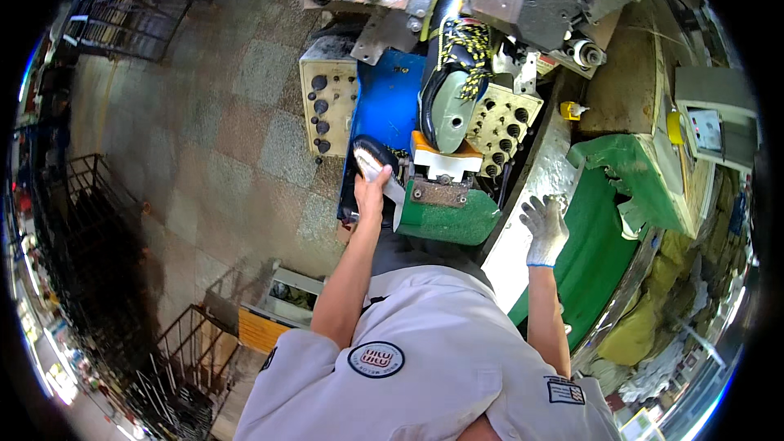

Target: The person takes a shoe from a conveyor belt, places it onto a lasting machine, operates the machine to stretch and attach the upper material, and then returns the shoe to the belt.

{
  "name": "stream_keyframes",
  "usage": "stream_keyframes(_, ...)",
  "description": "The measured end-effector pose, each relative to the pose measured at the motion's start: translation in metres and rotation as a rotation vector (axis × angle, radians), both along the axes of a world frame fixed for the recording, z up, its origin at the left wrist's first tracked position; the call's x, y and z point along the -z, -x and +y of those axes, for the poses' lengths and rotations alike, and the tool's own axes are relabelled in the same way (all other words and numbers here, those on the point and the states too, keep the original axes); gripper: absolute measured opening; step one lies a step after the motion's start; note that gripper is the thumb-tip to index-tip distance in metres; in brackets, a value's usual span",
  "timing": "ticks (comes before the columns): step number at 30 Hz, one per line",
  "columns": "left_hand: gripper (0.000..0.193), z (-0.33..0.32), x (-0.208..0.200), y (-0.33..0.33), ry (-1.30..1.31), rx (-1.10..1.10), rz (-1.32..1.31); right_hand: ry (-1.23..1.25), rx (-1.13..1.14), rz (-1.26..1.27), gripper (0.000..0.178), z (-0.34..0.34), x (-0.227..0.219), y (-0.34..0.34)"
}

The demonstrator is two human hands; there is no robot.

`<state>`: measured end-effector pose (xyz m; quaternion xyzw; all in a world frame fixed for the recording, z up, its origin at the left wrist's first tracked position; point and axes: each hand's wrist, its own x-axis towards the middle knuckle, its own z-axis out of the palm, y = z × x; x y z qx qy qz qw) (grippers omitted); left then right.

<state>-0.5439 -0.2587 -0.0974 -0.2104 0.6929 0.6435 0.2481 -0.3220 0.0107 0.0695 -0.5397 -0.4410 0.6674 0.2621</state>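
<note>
My left hand, bare, is wrapped round a black shoe upper with a pale underside, its rounded end pointing away from me. Yellow-and-black lace shows beside it. It is held just left of the machine's green guard. My right hand, in a whitish knit glove, has its fingers spread over the metal ledge at the right and holds nothing. Ahead of me, another black shoe upper with yellow-and-black laces sits on a grey-green last in the machine, above an orange-and-white support.
Knobbed control panels flank a blue machine panel. Metal clamp plates hang over the far shoe. At the right lie a metal ledge and a green-lined trough. Metal racks stand on the tiled floor at the left.
</note>
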Motion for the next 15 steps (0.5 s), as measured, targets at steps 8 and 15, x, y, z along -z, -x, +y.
stream_keyframes(8, 0.057, -0.013, 0.058, 0.017, -0.405, -0.052, -0.286, -0.092, -0.236, -0.05, 0.053, 0.0, -0.018, 0.024)
stream_keyframes(15, 0.041, 0.028, 0.038, 0.028, -0.479, 0.138, 0.001, -0.12, -0.355, -0.118, 0.056, 0.007, -0.035, 0.038)
